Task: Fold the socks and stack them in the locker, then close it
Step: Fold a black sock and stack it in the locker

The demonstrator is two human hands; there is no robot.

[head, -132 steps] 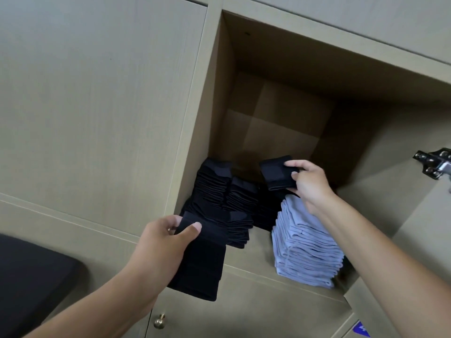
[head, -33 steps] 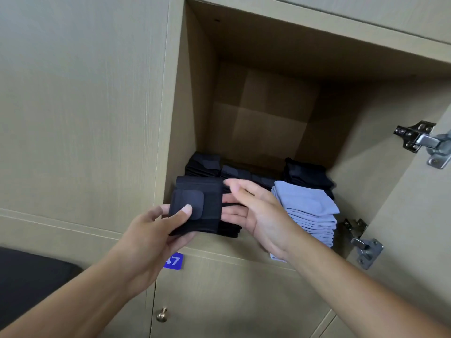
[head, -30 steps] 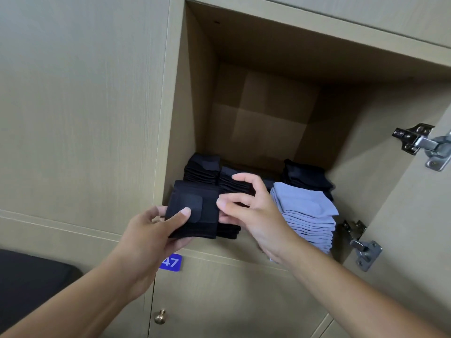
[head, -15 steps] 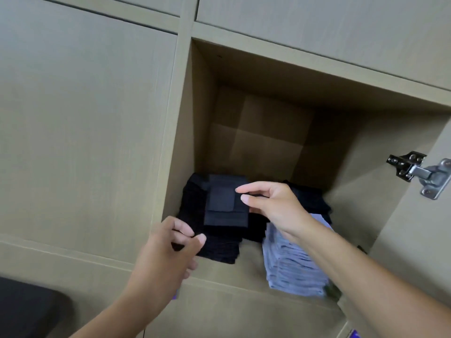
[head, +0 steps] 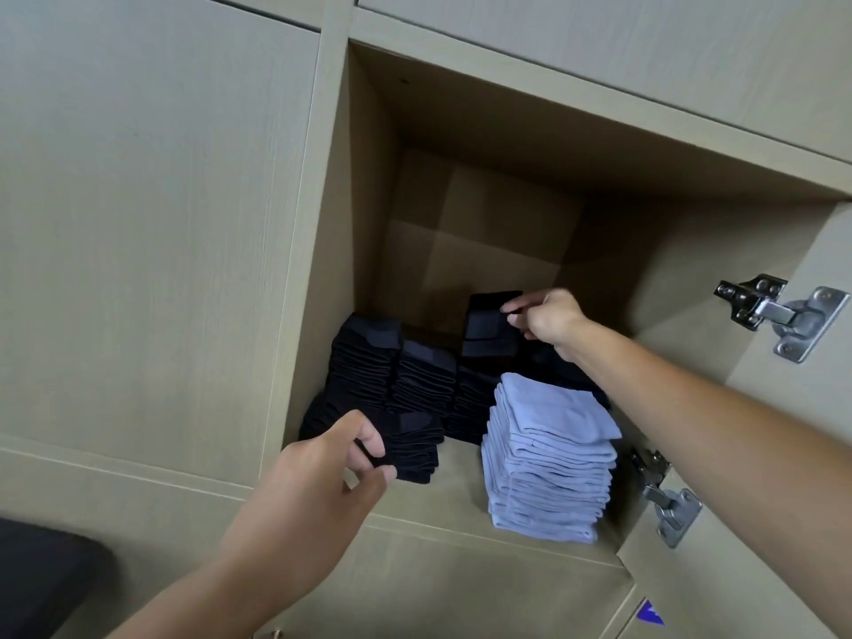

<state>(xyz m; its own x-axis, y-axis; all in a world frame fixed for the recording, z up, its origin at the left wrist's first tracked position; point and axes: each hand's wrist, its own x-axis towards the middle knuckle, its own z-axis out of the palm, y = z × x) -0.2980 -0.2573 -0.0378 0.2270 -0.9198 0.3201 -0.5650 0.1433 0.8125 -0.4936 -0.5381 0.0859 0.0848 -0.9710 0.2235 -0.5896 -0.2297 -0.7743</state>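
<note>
Folded black sock (head: 488, 325) stands upright, pinched by right hand (head: 546, 318).

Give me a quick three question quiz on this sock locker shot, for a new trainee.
1. True or false: the locker door is shut.
2. What does the right hand hold: A a folded black sock, B a blue sock, C nothing?
3. What colour is the stack at the front right?

Key: 1 false, its hinges are exposed. 2 A. 3 light blue.
</note>
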